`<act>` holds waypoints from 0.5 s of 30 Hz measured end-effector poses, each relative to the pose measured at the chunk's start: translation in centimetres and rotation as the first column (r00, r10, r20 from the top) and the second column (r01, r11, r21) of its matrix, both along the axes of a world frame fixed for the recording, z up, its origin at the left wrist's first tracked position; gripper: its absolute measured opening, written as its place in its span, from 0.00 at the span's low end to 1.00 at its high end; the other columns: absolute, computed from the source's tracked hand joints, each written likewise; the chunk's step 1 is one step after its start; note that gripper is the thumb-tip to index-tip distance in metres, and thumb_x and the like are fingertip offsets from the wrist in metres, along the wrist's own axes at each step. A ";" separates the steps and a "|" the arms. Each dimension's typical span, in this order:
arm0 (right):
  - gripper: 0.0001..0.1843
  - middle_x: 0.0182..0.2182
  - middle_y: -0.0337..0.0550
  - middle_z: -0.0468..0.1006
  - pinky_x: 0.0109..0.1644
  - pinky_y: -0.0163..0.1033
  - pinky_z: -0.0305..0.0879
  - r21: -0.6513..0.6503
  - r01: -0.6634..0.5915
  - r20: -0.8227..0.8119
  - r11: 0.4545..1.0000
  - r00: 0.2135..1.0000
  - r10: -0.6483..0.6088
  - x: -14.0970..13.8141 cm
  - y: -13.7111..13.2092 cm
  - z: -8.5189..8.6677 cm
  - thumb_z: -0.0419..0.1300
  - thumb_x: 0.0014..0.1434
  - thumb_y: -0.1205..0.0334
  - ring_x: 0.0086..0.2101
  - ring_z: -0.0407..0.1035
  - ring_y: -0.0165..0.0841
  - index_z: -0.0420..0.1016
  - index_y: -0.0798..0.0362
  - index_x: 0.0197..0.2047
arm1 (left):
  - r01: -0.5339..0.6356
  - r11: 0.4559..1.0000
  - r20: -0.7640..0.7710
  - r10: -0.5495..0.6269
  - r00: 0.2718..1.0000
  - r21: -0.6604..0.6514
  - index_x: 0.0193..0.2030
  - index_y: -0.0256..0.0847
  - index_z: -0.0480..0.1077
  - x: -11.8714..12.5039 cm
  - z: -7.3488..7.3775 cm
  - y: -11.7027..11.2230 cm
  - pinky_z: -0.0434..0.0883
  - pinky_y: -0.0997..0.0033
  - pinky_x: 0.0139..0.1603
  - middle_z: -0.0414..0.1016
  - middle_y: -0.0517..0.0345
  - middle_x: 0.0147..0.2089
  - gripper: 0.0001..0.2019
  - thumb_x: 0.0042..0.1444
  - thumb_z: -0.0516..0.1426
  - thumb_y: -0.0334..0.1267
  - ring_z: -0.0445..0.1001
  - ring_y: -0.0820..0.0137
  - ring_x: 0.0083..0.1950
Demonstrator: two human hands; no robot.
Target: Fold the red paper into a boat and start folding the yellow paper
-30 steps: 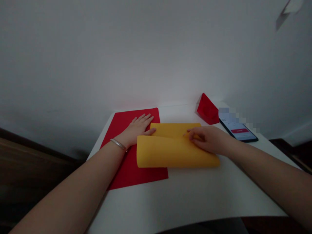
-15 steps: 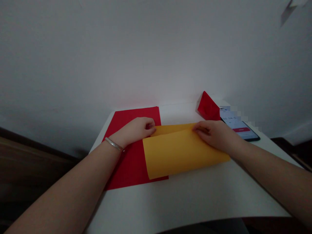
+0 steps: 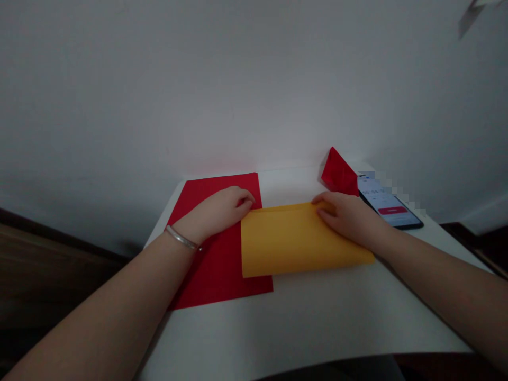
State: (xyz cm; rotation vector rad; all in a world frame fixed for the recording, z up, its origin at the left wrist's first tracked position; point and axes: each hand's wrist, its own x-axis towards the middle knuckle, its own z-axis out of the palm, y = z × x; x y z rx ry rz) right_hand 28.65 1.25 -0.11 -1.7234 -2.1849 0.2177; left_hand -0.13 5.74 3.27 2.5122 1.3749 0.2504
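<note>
A sheet of yellow paper [image 3: 293,241] is bent over on itself, its two long far edges nearly meeting and the curved fold toward me. At its far left corner, my left hand [image 3: 228,209] pinches the paper between thumb and fingers. My right hand [image 3: 347,216] grips the far edge near the right end, thumb on the near face and fingers behind. The paper's left part overlaps red paper [image 3: 222,275] lying flat on the table. A silver bangle [image 3: 182,237] circles my left wrist.
The white table [image 3: 309,323] stands against a grey wall [image 3: 254,84]. Behind my right hand sits a folded red paper shape [image 3: 339,173]. A phone [image 3: 391,206] with a lit screen lies to its right. Brown wooden furniture [image 3: 51,270] is at the left.
The near layer of the yellow paper has moved up and away from me, so its edge now almost lines up with the far edge. The fold has flattened somewhat.
</note>
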 end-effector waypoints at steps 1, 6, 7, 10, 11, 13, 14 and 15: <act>0.18 0.41 0.45 0.81 0.44 0.42 0.68 -0.002 0.011 0.003 1.000 1.000 -0.011 -0.1 0.0 0.0 0.56 0.57 0.64 0.39 0.75 0.40 0.73 0.50 0.51 | -0.055 0.997 0.009 0.055 0.998 0.057 0.39 0.38 0.74 0.6 0.5 -0.6 0.67 0.67 0.40 0.76 0.52 0.40 0.17 0.62 0.46 0.42 0.73 0.64 0.40; 0.20 0.42 0.46 0.81 0.44 0.43 0.69 -0.008 0.046 -0.006 0.999 0.999 -0.046 -0.1 0.2 -0.1 0.56 0.57 0.63 0.38 0.76 0.40 0.73 0.50 0.53 | 0.057 0.988 -0.037 -0.052 0.998 0.146 0.52 0.41 0.71 4.1 2.2 -6.0 0.68 0.60 0.53 0.75 0.52 0.51 0.21 0.65 0.45 0.50 0.71 0.60 0.53; 0.19 0.44 0.47 0.80 0.46 0.43 0.69 -0.006 0.030 -0.018 1.000 0.999 -0.030 0.0 0.3 -0.2 0.55 0.57 0.64 0.40 0.75 0.40 0.73 0.51 0.52 | 0.113 0.980 -0.085 -0.101 0.991 0.163 0.55 0.40 0.70 4.7 2.1 -7.1 0.66 0.57 0.57 0.73 0.50 0.55 0.23 0.64 0.47 0.52 0.70 0.58 0.56; 0.17 0.45 0.47 0.80 0.51 0.43 0.68 0.004 -0.035 -0.037 0.999 0.999 0.035 0.2 0.7 -0.5 0.54 0.58 0.66 0.44 0.74 0.39 0.75 0.52 0.49 | 0.179 0.970 -0.198 -0.146 0.969 0.164 0.64 0.38 0.62 6.0 0.7 -9.5 0.59 0.48 0.64 0.63 0.44 0.65 0.30 0.61 0.51 0.55 0.59 0.50 0.66; 0.16 0.45 0.46 0.80 0.51 0.43 0.68 0.009 -0.054 -0.035 0.999 0.998 0.054 0.3 0.8 -0.5 0.54 0.57 0.67 0.44 0.74 0.39 0.76 0.52 0.47 | 0.177 0.971 -0.207 -0.142 0.968 0.163 0.66 0.39 0.60 6.1 0.1 -9.9 0.58 0.46 0.65 0.60 0.44 0.67 0.31 0.61 0.50 0.56 0.56 0.49 0.68; 0.15 0.43 0.46 0.81 0.51 0.43 0.68 0.017 -0.068 -0.032 0.998 0.997 0.069 0.5 1.0 -0.7 0.54 0.57 0.67 0.43 0.75 0.38 0.77 0.52 0.45 | 0.161 0.978 -0.219 -0.129 0.967 0.134 0.67 0.39 0.58 6.3 -0.9 -10.1 0.59 0.43 0.64 0.57 0.44 0.69 0.32 0.63 0.47 0.57 0.53 0.47 0.69; 0.14 0.42 0.46 0.81 0.50 0.43 0.68 0.021 -0.071 -0.031 0.997 0.997 0.072 0.6 1.1 -0.8 0.54 0.57 0.67 0.43 0.75 0.38 0.78 0.52 0.44 | 0.148 0.982 -0.226 -0.120 0.967 0.115 0.67 0.38 0.57 6.3 -1.3 -10.1 0.61 0.43 0.63 0.57 0.43 0.69 0.32 0.63 0.46 0.57 0.54 0.47 0.69; 0.14 0.42 0.46 0.81 0.50 0.43 0.68 0.024 -0.072 -0.031 0.997 0.997 0.073 0.6 1.2 -0.8 0.54 0.57 0.66 0.42 0.75 0.39 0.78 0.53 0.43 | 0.140 0.985 -0.231 -0.114 0.966 0.099 0.67 0.38 0.57 6.3 -1.6 -10.0 0.62 0.43 0.62 0.57 0.42 0.69 0.32 0.64 0.45 0.57 0.56 0.48 0.68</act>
